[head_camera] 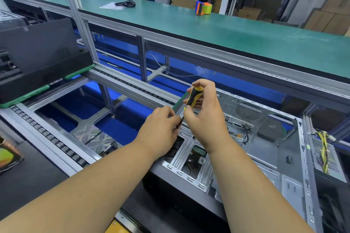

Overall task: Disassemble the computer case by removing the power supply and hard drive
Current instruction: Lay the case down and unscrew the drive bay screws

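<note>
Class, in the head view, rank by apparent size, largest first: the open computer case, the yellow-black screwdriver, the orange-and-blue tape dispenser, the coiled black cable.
1. Computer case
2. Screwdriver
3. Tape dispenser and black cable: similar, both far off, so unranked.

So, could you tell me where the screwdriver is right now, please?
In the head view the screwdriver is centre frame, gripped by the right hand, tip down over the computer case, with the left hand at its tip.

A coiled black cable [125,3] and an orange-blue tape dispenser [203,8] lie on the green shelf [246,30].
</note>
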Motion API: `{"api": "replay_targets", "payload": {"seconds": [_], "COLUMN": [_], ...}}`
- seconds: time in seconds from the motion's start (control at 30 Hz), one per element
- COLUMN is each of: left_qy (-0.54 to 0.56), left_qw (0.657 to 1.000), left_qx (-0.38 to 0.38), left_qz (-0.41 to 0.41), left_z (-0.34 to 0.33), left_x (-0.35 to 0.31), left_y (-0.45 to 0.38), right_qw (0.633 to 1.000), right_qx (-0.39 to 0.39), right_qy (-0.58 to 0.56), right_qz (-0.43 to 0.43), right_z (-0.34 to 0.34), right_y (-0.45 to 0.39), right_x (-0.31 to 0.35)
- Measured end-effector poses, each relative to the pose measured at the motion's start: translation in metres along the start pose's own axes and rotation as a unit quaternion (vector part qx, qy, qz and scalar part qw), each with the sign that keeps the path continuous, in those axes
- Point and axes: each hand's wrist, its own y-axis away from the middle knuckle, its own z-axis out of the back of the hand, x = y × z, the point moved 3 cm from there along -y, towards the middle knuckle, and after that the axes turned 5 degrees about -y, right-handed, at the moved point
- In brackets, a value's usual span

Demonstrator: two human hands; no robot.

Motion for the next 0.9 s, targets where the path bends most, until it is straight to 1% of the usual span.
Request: {"api": "replay_targets", "payload": {"seconds": [0.1,0.27,0.47,0.67,0.9], "left_qy": [-0.008,-0.004,-0.014,-0.012,0.028], "left_qw": [1.000,1.000,1.000,1.000,0.999], "left_qx": [0.000,0.003,0.018,0.021,0.019], "left_qz": [-0.005,-0.007,-0.015,-0.016,-0.006], "left_z": [-0.0002,-0.0012,-0.0034,-0.0034,0.0018], "left_x": [-0.0006,-0.0023,-0.0026,-0.0029,-0.0012], "left_y": [-0.0004,-0.0026,-0.0044,-0.0040,-0.0007], "right_qw": [0.999,0.998,0.999,1.000,1.000], "right_qx": [-0.016,-0.013,-0.024,-0.014,0.012], "right_qy": [0.033,0.044,0.025,0.004,0.007], "right_qz": [0.026,0.038,0.031,0.018,0.009], "right_z": [0.0010,0.0008,0.0010,0.0005,0.0025], "right_y": [-0.0022,-0.0014,-0.0017,-0.0007,-0.0021], "right_x": [0.0000,-0.0012,-0.0021,0.0005,0.0057]}}
